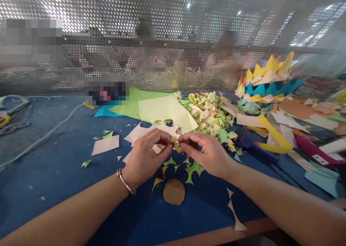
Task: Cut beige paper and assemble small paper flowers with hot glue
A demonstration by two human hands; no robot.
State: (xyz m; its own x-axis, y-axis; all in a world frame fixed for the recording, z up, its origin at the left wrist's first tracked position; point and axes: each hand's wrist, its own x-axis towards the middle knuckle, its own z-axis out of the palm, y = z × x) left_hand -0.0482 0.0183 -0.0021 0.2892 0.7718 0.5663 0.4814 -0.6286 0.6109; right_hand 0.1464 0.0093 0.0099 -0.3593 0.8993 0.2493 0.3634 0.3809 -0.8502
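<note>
Between the fingertips of my two hands is a small folded paper flower [176,144], yellow and pale pink. My left hand [150,148], with a silver bracelet at its wrist, pinches it from one side. From the other side the thumb and fingers of my right hand [204,150] close on it. Just below lie green paper scraps [193,171] and a round brown cardboard disc [174,191]. A heap of similar small paper flowers [209,112] sits beyond my right hand. Sheets of pale yellow paper [164,111] and green paper [132,102] lie behind my hands.
Layered paper spikes in yellow, pink and blue [270,82] stand at the back right. Nearer are a blue glue gun [256,148], a magenta tool [313,150] and paper strips. A white cord [51,139] and scissors [5,121] lie left. A perforated metal screen [167,73] closes the back.
</note>
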